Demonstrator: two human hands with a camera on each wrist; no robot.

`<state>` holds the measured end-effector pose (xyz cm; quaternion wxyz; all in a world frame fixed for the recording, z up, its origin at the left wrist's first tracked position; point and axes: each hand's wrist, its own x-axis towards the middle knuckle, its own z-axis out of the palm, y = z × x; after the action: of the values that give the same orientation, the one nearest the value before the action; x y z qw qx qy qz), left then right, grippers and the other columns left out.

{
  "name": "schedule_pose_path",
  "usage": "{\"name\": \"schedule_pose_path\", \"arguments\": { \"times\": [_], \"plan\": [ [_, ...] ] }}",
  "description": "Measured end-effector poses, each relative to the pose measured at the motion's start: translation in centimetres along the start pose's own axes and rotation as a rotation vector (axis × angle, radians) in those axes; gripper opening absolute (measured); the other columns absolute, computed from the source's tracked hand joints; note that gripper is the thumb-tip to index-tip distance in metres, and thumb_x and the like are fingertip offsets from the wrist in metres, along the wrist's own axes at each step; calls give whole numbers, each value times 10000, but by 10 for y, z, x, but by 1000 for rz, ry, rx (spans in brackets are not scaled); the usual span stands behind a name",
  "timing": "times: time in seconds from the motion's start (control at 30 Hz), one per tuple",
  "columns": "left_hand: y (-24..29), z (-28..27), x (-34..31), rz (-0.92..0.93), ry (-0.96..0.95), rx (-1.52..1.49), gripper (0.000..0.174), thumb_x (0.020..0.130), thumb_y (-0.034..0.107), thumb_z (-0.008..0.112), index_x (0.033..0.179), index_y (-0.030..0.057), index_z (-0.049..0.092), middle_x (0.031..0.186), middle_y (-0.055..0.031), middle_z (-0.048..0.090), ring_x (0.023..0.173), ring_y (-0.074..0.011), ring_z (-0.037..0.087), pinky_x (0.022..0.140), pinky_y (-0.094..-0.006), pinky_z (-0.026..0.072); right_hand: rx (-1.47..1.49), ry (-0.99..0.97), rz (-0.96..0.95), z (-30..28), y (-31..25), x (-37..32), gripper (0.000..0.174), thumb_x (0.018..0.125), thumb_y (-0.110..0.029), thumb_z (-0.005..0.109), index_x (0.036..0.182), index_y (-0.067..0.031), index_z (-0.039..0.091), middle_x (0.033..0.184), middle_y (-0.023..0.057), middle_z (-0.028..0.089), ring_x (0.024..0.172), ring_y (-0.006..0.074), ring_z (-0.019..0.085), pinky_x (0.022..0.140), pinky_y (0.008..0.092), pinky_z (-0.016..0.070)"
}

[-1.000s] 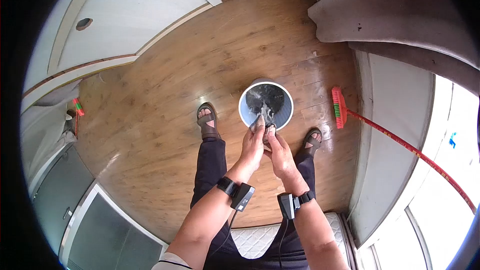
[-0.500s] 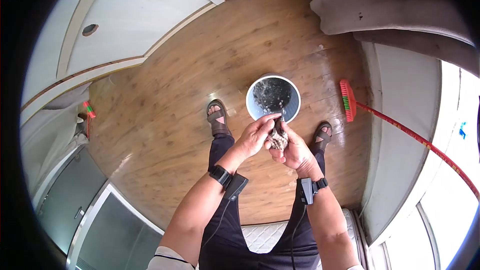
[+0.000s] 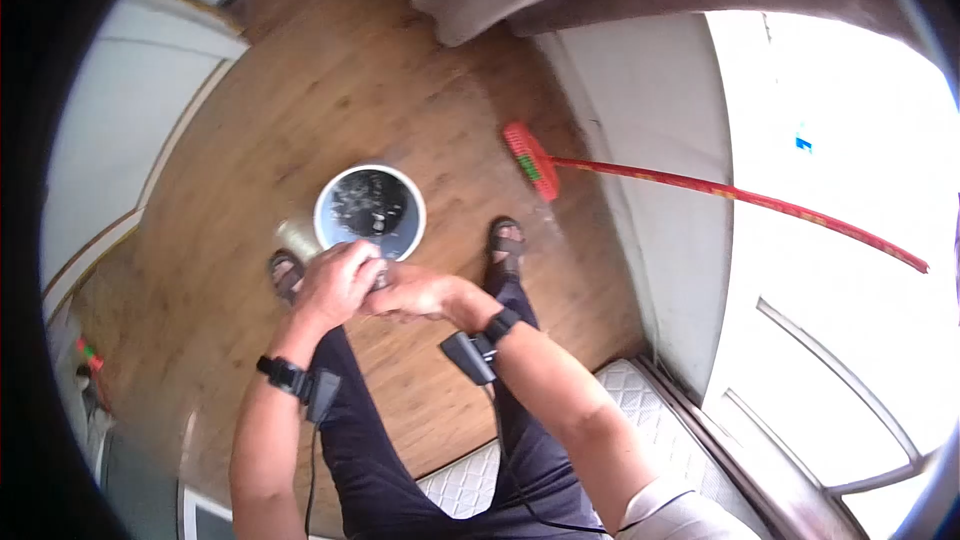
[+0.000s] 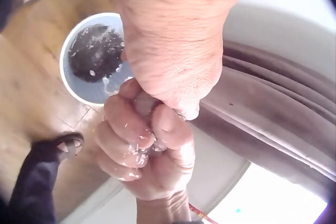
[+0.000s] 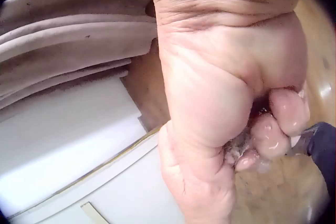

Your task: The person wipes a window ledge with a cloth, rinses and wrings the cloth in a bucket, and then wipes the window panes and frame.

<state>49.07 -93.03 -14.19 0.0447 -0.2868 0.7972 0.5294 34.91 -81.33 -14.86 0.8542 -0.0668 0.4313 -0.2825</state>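
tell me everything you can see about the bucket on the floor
The bucket is round and open-topped, with a white rim and a pale blue, plastic-looking inner wall. Dark contents flecked with whitish bits lie inside. It stands upright on the wooden floor, ahead of and between the feet. The left hand and right hand are near its closer edge; contact isn't clear.

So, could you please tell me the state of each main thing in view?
Held thing: wet-looking, mostly hidden
Left hand: curled over the held thing
Right hand: wet-looking, fingers curled round the held thing
Bucket: upright, uncovered
Liquid: dark, white-flecked
Broom: out of hand, bristles toward the bucket
Curtain: in folds
Sandals: worn
Wrist cameras: strapped on
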Motion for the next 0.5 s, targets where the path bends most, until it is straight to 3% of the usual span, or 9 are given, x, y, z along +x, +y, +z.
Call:
{"name": "schedule_pose_path", "arguments": {
  "times": [0.03, 0.1, 0.17, 0.3, 0.37, 0.4, 0.43, 0.5],
  "plan": [
    [-2, 1, 0, -15, 16, -17, 163, 978, 202, 609, 947, 43, 612, 847, -204, 679, 811, -405, 667, 686, -484, 519, -129, 29, -60, -4, 19, 18, 182, 844, -243, 655, 869, -66, 625, 656, 11, 535, 622, 114, 508, 525, 310, 407],
    [-12, 4, -1, -45, 23, -41, 176, 1005, 209, 576, 964, 40, 603, 848, -217, 676, 813, -427, 662, 674, -487, 510, -577, 253, -323, 3, 18, 28, 288, 842, -244, 635, 873, 42, 625, 730, 173, 649, 697, 249, 636, 622, 404, 501],
    [-21, 11, -3, -130, 56, -43, 202, 1031, 223, 540, 977, 36, 597, 853, -228, 674, 817, -448, 653, 662, -484, 502, -734, 355, -401, 15, 2, 23, 321, 844, -226, 618, 874, 93, 634, 866, 282, 681, 861, 377, 700, 759, 464, 545],
    [-18, 16, 1, -233, 85, -67, 254, 1052, 236, 497, 996, 8, 594, 906, -250, 674, 850, -467, 643, 674, -495, 493, -950, 587, -262, 26, 7, 26, 290, 853, -205, 616, 939, 72, 625, 887, 277, 697, 909, 407, 697, 755, 475, 564],
    [-27, 22, 2, -253, 81, -58, 270, 1055, 241, 491, 989, 0, 593, 907, -260, 671, 856, -474, 639, 681, -495, 493, -966, 641, -38, 35, -2, 23, 313, 858, -188, 624, 1038, 63, 572, 900, 259, 699, 928, 359, 714, 744, 461, 580],
    [-35, 26, 0, -286, 84, -42, 286, 1057, 245, 485, 981, -8, 593, 907, -271, 667, 862, -480, 634, 688, -496, 492, -1050, 667, -70, 34, 9, 31, 352, 873, -184, 629, 1096, 62, 510, 888, 235, 698, 834, 346, 720, 695, 447, 586],
    [-49, 33, -1, -279, 83, -42, 286, 1057, 245, 485, 981, -8, 593, 907, -271, 667, 862, -480, 634, 688, -496, 492, -1050, 674, -71, 38, 11, 30, 352, 873, -184, 629, 1096, 62, 510, 888, 235, 698, 834, 346, 720, 695, 447, 586],
    [-72, 45, -4, -439, 79, -21, 307, 1064, 261, 476, 1017, -17, 597, 915, -257, 675, 897, -435, 653, 747, -475, 488, -1275, 924, -311, 45, 17, 27, 315, 896, -182, 616, 1087, 56, 536, 880, 220, 701, 731, 354, 712, 639, 442, 585]
  ]
}}
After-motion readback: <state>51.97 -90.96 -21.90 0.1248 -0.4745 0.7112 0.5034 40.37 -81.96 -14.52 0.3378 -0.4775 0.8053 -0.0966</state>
